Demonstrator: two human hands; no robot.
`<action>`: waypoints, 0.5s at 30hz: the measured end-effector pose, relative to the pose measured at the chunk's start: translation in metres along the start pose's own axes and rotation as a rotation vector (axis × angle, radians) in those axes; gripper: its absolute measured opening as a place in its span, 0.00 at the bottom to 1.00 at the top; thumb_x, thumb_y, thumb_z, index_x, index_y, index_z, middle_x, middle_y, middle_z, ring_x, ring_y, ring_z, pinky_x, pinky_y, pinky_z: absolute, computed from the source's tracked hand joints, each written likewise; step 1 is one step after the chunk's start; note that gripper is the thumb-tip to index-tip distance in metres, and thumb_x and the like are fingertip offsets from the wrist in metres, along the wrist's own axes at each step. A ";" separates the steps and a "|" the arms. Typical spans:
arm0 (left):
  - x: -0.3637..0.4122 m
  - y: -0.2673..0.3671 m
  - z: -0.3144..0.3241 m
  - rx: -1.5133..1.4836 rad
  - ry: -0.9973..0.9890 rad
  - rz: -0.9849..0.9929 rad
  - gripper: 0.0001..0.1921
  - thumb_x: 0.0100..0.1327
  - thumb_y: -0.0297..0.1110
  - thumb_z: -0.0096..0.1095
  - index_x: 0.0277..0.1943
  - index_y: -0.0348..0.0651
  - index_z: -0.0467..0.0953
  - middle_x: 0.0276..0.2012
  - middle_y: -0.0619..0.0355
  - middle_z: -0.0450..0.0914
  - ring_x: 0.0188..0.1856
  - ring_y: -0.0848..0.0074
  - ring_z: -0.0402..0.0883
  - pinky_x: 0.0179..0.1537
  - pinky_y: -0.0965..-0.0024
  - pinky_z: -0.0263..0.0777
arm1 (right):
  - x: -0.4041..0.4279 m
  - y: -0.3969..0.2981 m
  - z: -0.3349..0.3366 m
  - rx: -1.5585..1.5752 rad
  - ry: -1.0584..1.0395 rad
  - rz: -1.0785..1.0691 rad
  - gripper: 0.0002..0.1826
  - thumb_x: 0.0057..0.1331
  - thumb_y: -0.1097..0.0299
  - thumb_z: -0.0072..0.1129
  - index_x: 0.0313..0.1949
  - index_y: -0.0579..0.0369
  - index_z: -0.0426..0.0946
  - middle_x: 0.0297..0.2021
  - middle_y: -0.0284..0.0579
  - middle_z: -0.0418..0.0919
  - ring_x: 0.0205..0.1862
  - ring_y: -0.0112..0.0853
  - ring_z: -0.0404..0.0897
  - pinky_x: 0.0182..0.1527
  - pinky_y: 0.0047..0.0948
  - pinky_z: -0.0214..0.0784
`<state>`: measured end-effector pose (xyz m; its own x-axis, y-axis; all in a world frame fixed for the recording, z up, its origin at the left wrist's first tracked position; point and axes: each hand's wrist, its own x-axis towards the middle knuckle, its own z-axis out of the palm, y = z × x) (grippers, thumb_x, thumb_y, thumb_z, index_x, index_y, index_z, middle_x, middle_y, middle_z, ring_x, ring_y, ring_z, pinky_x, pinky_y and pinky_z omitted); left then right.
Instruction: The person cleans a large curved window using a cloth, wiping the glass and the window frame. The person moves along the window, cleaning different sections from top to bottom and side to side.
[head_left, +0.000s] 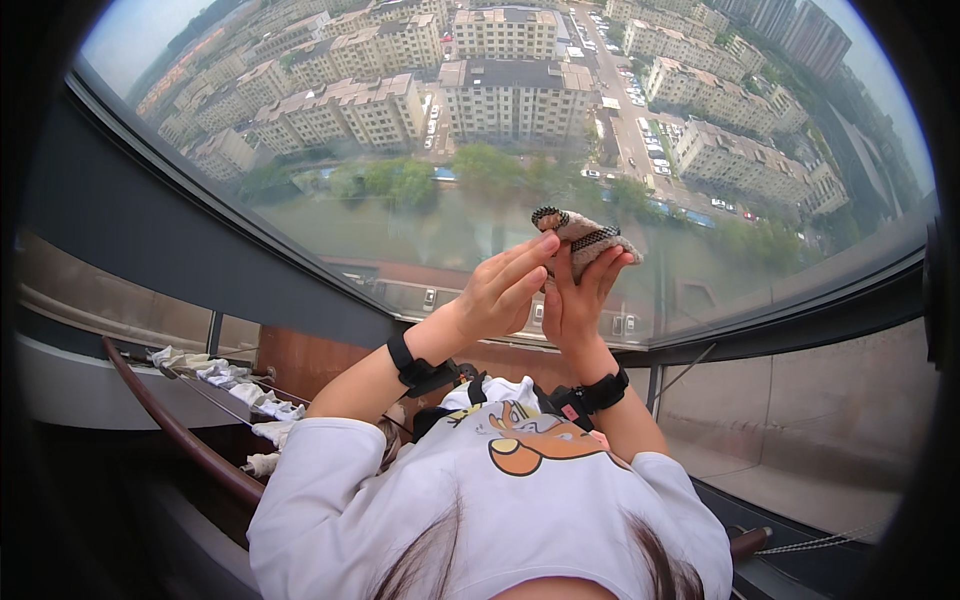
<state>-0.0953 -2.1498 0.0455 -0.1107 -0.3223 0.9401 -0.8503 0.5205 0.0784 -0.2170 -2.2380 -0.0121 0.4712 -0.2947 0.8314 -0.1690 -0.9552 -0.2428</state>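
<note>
A folded light brown cloth (589, 238) with a black-and-white braided edge is raised in front of the large window pane (450, 217). My right hand (583, 300) holds it from below, two fingertips lying across its lower right part. The fingers of my left hand (504, 289) are straight and close together, their tips at the cloth's left edge. My left thumb is hidden, so a grip there cannot be made out. Whether the cloth touches the glass is unclear.
Dark window frames (225, 232) run down both sides to a low brown sill wall (307, 367). At left, white cloths (255, 394) hang on rods beside a curved dark red rail (180, 442). A rope (825, 541) stretches at lower right. Both wrists wear black straps (424, 367).
</note>
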 end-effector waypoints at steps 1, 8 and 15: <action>-0.001 -0.003 -0.008 0.059 -0.003 0.017 0.29 0.60 0.19 0.52 0.66 0.39 0.58 0.64 0.39 0.67 0.62 0.47 0.71 0.59 0.50 0.69 | -0.005 0.005 0.002 -0.036 0.028 0.015 0.26 0.71 0.57 0.39 0.65 0.51 0.68 0.71 0.74 0.35 0.71 0.72 0.30 0.68 0.65 0.28; -0.034 -0.021 -0.082 0.624 0.032 -0.126 0.37 0.57 0.26 0.50 0.72 0.39 0.51 0.73 0.41 0.44 0.76 0.47 0.33 0.69 0.39 0.29 | -0.041 0.030 0.005 -0.201 0.053 0.034 0.26 0.72 0.55 0.38 0.66 0.50 0.64 0.70 0.75 0.31 0.70 0.73 0.29 0.68 0.68 0.27; -0.035 -0.042 -0.165 0.877 0.211 -0.423 0.37 0.63 0.32 0.43 0.73 0.35 0.42 0.75 0.45 0.32 0.76 0.55 0.30 0.72 0.49 0.25 | 0.037 0.030 -0.028 -0.278 0.175 -0.003 0.28 0.74 0.56 0.33 0.72 0.41 0.52 0.72 0.69 0.24 0.71 0.68 0.22 0.66 0.69 0.20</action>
<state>0.0293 -2.0303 0.0641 0.3107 -0.1545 0.9379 -0.8873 -0.4009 0.2279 -0.2289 -2.2769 0.0252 0.3207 -0.2595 0.9110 -0.4092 -0.9053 -0.1138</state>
